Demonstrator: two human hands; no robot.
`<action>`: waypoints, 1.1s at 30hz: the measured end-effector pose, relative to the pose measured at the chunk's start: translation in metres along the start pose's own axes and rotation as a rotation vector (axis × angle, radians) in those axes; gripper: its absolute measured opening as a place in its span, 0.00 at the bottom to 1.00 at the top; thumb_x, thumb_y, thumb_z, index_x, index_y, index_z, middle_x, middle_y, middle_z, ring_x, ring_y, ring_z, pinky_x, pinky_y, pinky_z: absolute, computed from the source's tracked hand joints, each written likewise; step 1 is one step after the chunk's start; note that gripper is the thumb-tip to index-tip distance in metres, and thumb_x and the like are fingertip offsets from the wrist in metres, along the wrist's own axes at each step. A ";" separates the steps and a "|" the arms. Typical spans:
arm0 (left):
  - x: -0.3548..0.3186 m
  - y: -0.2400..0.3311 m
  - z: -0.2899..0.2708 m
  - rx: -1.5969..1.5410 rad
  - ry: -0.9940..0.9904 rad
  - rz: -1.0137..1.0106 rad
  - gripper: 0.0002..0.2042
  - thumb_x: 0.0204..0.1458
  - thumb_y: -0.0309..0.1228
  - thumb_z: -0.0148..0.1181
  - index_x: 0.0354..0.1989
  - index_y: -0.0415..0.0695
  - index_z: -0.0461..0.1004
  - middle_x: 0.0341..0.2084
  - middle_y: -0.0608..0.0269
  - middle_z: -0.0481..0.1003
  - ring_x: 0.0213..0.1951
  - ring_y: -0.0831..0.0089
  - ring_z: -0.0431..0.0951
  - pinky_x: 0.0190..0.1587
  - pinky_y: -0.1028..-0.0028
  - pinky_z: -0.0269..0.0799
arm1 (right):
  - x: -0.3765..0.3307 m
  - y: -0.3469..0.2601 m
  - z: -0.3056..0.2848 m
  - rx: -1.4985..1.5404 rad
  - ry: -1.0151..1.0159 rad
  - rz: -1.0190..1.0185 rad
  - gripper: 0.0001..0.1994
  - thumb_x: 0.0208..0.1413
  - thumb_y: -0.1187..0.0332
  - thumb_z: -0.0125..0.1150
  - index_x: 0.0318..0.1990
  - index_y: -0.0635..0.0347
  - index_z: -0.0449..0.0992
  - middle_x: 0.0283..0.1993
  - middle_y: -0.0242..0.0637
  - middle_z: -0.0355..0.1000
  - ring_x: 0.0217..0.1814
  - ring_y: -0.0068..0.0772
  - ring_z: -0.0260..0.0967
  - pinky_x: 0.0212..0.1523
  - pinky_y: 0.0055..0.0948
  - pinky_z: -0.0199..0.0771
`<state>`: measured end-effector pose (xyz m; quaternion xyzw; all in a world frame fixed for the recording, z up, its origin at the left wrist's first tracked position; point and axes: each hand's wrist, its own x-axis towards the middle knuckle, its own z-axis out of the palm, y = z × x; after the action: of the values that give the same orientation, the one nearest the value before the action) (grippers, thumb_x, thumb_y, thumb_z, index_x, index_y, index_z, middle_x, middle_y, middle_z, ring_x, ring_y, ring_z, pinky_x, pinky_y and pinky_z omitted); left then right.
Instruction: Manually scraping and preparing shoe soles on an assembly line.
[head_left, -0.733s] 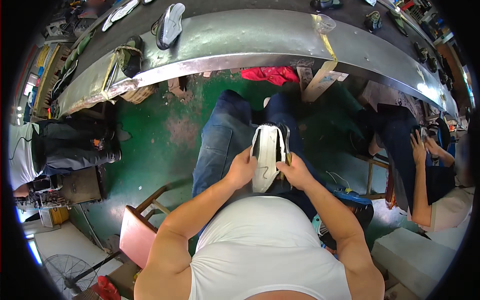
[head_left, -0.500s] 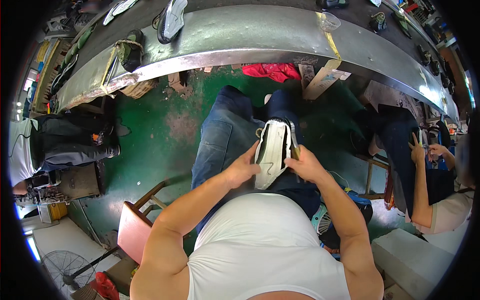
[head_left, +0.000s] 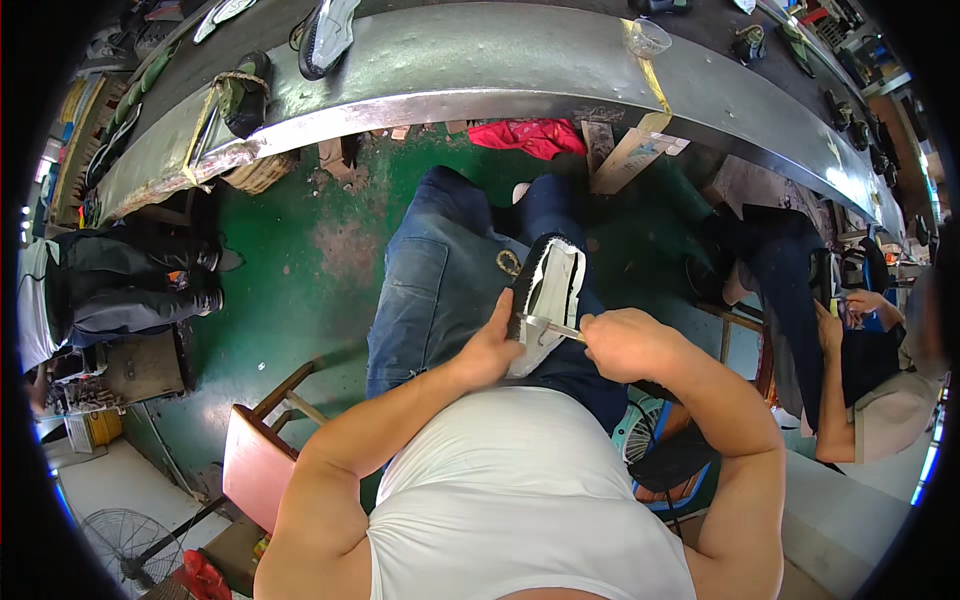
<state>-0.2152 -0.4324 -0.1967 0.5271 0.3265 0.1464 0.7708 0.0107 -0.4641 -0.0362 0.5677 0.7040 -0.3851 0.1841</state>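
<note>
A shoe upper (head_left: 548, 290) lies bottom side up along my lap, its underside whitish grey with a pale rim and dark sides. My left hand (head_left: 488, 345) grips the shoe's left side near the end closest to me. In my right hand (head_left: 622, 345) is a slim hand tool (head_left: 550, 326) with a silver metal end; its exact kind is hard to make out. The tool points left, its metal end over the shoe's underside beside my left fingers. A small loop of cord (head_left: 509, 263) shows by the shoe's left edge, on my jeans.
A metal-edged workbench (head_left: 450, 85) curves across the far side, bearing several shoes and a clear cup (head_left: 650, 40). Red cloth (head_left: 530, 137) lies beneath. A co-worker (head_left: 870, 385) sits at right; another person (head_left: 110, 290) is at left. A pink-seated chair (head_left: 258, 465) and a fan (head_left: 640, 430) are nearby.
My right hand has lifted off the shoe's right edge and swung the tool from lying along that edge to pointing left across the underside. The shoe has tilted slightly, showing more dark side.
</note>
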 end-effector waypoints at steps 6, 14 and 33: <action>0.011 0.027 0.014 -0.340 0.471 -0.241 0.31 0.70 0.48 0.34 0.73 0.38 0.52 0.70 0.50 0.59 0.69 0.61 0.60 0.68 0.72 0.55 | 0.023 -0.004 0.052 0.089 0.257 -0.043 0.13 0.59 0.62 0.58 0.36 0.65 0.75 0.33 0.53 0.77 0.38 0.55 0.77 0.41 0.49 0.75; 0.019 0.014 0.000 0.469 0.546 -0.086 0.25 0.69 0.42 0.37 0.64 0.37 0.66 0.57 0.37 0.71 0.60 0.44 0.69 0.63 0.60 0.65 | 0.027 0.008 0.065 0.209 0.378 0.005 0.14 0.56 0.71 0.58 0.47 0.72 0.69 0.42 0.61 0.72 0.46 0.61 0.72 0.50 0.50 0.73; 0.023 0.058 0.000 1.158 0.012 0.003 0.29 0.64 0.41 0.49 0.74 0.63 0.52 0.71 0.32 0.45 0.42 0.39 0.80 0.48 0.56 0.78 | 0.034 0.042 0.048 0.736 0.718 0.019 0.17 0.65 0.57 0.53 0.41 0.66 0.72 0.33 0.57 0.75 0.37 0.61 0.76 0.42 0.48 0.75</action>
<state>-0.1915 -0.3959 -0.1518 0.8624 0.3572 -0.0521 0.3549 0.0323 -0.4752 -0.1046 0.6976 0.5354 -0.3866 -0.2779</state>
